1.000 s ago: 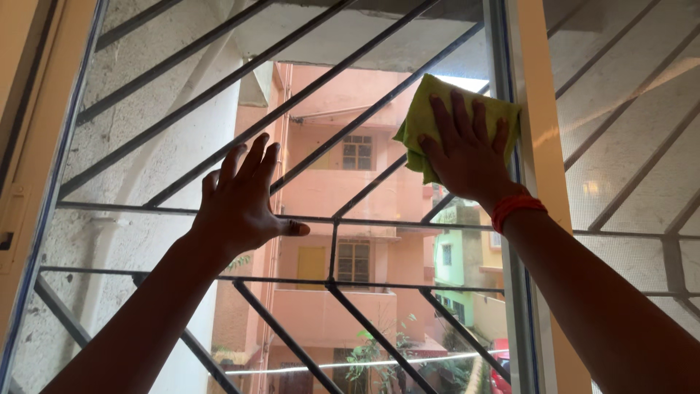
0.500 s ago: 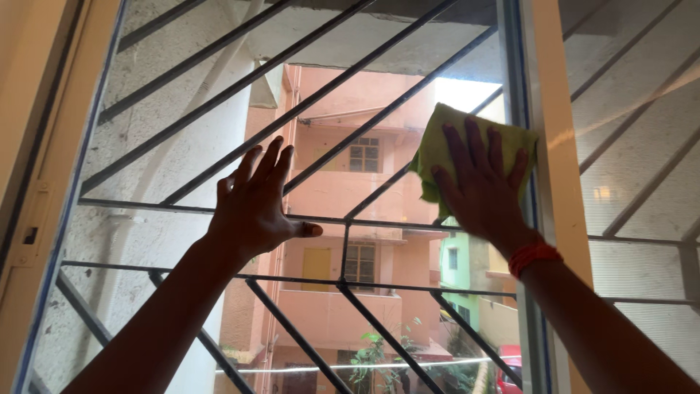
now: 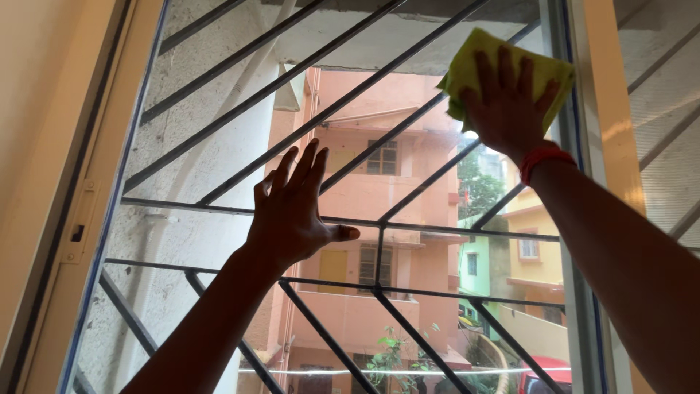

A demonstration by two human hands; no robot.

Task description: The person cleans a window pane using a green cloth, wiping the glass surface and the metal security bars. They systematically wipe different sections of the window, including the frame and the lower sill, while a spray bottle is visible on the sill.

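Pressing: right hand (image 3: 510, 102), fingers spread flat, pins a yellow-green cleaning cloth (image 3: 467, 69) against the window glass (image 3: 219, 219); nothing is clenched, only palm pressure.
Cloth position: high on the pane, its right edge touching the blue-lined frame upright (image 3: 572, 182).
Wrist: red band (image 3: 543, 157) on the right forearm.
Left hand (image 3: 295, 211): open, fingers splayed, flat on the glass mid-pane, holding nothing.
Beyond the glass: dark diagonal window grille (image 3: 379, 255), pink building (image 3: 364, 146).
Left frame: latch plate (image 3: 79, 226).
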